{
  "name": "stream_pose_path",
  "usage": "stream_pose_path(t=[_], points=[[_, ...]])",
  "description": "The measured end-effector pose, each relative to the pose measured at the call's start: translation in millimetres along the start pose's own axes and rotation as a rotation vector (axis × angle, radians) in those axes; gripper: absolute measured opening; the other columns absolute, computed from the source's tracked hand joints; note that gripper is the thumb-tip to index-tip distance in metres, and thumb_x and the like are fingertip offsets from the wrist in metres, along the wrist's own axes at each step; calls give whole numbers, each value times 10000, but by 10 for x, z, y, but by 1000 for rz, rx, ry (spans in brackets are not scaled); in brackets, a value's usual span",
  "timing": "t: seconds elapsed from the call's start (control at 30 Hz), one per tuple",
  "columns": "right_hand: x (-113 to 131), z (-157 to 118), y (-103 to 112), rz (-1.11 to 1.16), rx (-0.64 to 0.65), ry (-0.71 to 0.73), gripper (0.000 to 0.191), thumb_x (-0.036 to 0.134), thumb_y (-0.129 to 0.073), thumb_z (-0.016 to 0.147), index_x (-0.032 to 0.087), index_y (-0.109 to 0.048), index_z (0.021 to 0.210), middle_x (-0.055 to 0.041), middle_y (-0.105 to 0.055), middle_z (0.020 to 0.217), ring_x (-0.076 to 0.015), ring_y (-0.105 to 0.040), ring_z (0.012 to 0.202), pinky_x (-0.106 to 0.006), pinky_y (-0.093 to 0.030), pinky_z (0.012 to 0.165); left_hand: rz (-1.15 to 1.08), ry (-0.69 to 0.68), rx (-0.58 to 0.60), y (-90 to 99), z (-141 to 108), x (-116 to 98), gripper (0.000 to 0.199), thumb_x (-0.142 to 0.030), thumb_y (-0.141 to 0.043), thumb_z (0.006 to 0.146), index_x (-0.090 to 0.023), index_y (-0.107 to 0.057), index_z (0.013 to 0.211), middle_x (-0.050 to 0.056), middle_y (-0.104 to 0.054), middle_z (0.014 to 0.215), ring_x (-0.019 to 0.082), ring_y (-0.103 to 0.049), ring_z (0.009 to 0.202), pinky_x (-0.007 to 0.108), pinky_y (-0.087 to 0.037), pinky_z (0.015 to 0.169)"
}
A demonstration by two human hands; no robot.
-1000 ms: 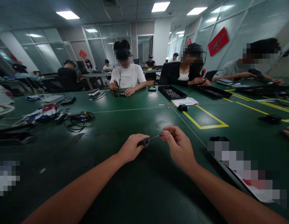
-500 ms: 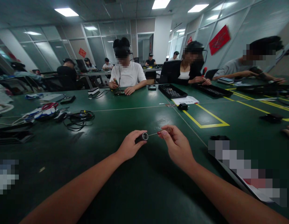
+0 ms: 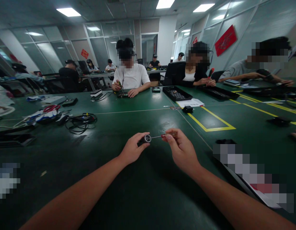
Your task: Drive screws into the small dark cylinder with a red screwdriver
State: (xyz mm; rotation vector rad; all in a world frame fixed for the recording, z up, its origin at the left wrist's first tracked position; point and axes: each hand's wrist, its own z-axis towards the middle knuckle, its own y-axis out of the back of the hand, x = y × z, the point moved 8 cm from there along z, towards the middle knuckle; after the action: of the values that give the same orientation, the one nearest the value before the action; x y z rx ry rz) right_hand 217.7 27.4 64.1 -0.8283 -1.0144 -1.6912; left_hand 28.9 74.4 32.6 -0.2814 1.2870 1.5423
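Observation:
My left hand [image 3: 131,149] is closed around a short dark cylinder [image 3: 147,138] with a silvery ring at its end, which faces right. Some structure shows inside the ring, too small to make out. Between the thumb and fingers of my right hand [image 3: 183,149] is a screwdriver [image 3: 163,136] with a reddish handle. Its thin metal shaft points left and reaches the ringed end of the cylinder; whether the tip sits in a screw cannot be seen. Both hands are held above the green table [image 3: 138,191].
Left lie coiled black cables [image 3: 82,123] and a cluster of tools and wires [image 3: 46,115]. A small black block [image 3: 187,109] sits ahead, near yellow tape [image 3: 219,129] and a black parts tray [image 3: 177,93]. A blurred-out packet [image 3: 248,175] lies right. Several people work across the table.
The ringed end of the cylinder has shifted slightly left and up, and the screwdriver shaft lies a little flatter. Both hands keep their grips.

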Motion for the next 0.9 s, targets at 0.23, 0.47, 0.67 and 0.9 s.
stream_pose_path(t=[0.23, 0.47, 0.67, 0.9], points=[[29, 10, -8, -42, 12, -18, 188, 386, -506, 1001, 232, -586, 1075, -32, -705, 832, -215, -691, 789, -365, -513, 729, 19, -13, -8, -5, 6, 15, 405, -240, -687, 910, -244, -646, 1313, 86, -686, 1266, 269, -623, 1199, 469, -448, 1076], [98, -18, -2, -53, 24, 4, 277, 450, -495, 1006, 238, -666, 956, 8, -619, 688, -180, -615, 650, -315, -458, 617, 27, -43, -1, -12, 1, -21, 399, -196, -699, 892, -251, -671, 1286, 82, -698, 1228, 263, -634, 1163, 474, -469, 1045], [70, -10, 30, -86, -35, -29, 291, 445, -518, 990, 225, -699, 1049, -22, -690, 768, -199, -633, 669, -319, -448, 599, 34, -45, 11, -20, 2, -12, 399, -182, -714, 882, -241, -679, 1276, 84, -698, 1227, 261, -633, 1159, 467, -469, 1043], [10, -9, -4, -86, -3, -57, 348, 476, -439, 1025, 234, -686, 1061, -15, -680, 775, -193, -613, 666, -321, -448, 616, 38, -23, -13, 0, 6, 19, 402, -180, -717, 878, -244, -680, 1273, 79, -694, 1229, 257, -634, 1160, 459, -467, 1048]])
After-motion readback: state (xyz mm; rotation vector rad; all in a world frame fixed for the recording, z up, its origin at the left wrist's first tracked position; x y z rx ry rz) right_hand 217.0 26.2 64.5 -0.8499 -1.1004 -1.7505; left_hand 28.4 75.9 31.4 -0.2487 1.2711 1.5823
